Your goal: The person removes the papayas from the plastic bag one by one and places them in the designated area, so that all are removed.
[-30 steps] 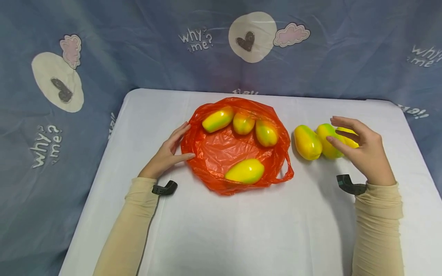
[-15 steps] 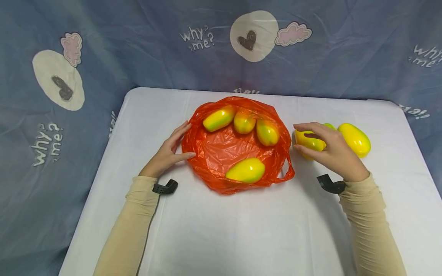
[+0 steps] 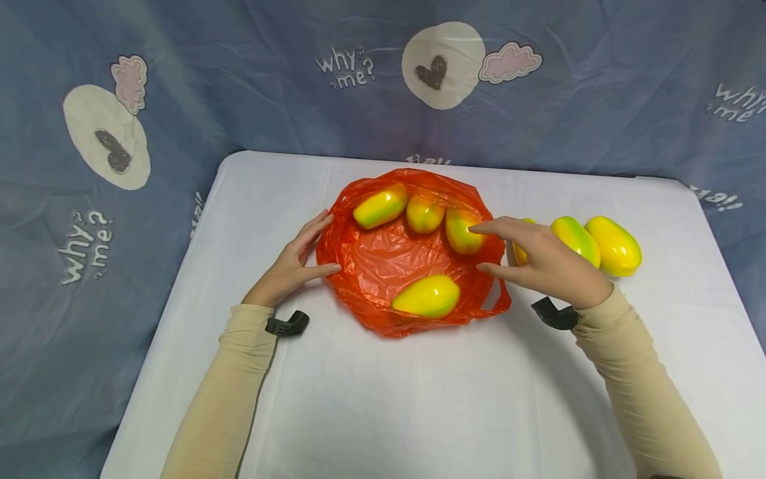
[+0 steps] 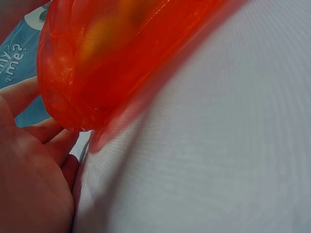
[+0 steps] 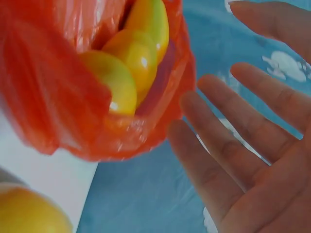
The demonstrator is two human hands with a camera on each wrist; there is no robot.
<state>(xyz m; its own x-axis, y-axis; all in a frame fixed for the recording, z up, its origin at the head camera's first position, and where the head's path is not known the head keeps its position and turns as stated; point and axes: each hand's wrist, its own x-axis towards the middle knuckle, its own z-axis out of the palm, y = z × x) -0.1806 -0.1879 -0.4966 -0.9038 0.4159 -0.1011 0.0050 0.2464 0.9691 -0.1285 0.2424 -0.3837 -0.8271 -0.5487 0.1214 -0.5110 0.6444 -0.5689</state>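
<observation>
An open red plastic bag (image 3: 383, 256) lies on the white table. Inside it are several glossy yellow-green fruits, like papayas or mangoes: three along the back and one yellow fruit (image 3: 427, 297) at the front. My left hand (image 3: 287, 267) rests its relaxed fingers against the bag's left side; in the left wrist view the fingers (image 4: 58, 141) touch the red film. My right hand (image 3: 541, 263) hovers over the bag's right rim, thumb and fingers spread apart with nothing between them. In the right wrist view its fingers (image 5: 243, 119) are straight.
To the right of the bag, three more yellow-green fruits lie in a row, the left one (image 3: 520, 251) partly hidden by my right hand. The bag's handle loop (image 3: 499, 306) sticks out at its right. A blue printed curtain (image 3: 269, 100) hangs behind the table.
My right hand has moved left, from above the loose fruits to the bag's right rim. The left hand stays at the bag, and the fruits lie as before.
</observation>
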